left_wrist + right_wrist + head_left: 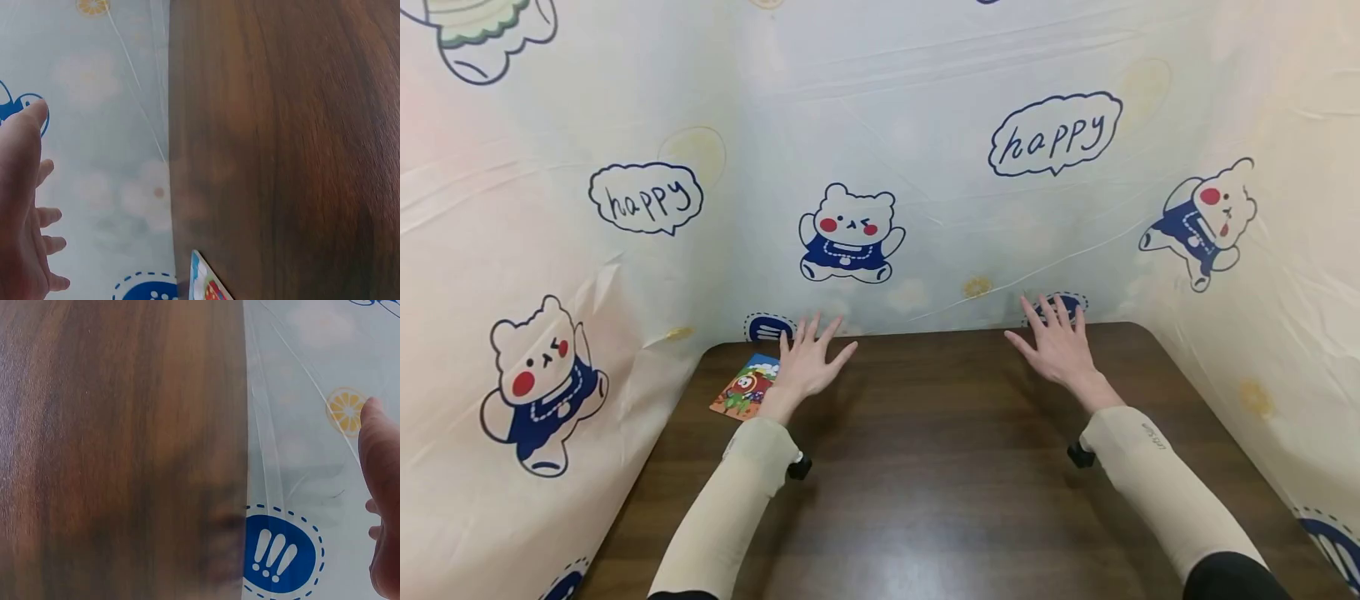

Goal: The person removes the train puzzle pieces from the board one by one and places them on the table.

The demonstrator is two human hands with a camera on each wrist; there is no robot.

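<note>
On the left of a pale printed sheet (pixel 445 333), a red-cheeked white cartoon bear (pixel 546 387) in navy blue winked. To its right, on the far left corner of the dark brown wood-grain bench (pixel 925 467), lay a flat rectangular card (pixel 745 390) printed in blue, orange, red and green. A person's left hand (pixel 805 365), released, fingers spread, extended just to the right of the card toward the bench's far edge; hand and wrist hid part of the card in the head view, while a gap showed between the two in the left wrist view. A cream sleeve (pixel 730 500) covered the forearm, a small black device (pixel 799 466) at its cuff. At centre, a second bear (pixel 850 237) sat printed on the sheet. Farther right, the person's right hand (pixel 1060 350), likewise released, stretched its spread fingers toward the far edge, near a navy oval print (pixel 279 553). A speech bubble (pixel 1057 133) reading "happy" appeared above that hand, and a tilted bear (pixel 1204 221) marked the right side.
</note>
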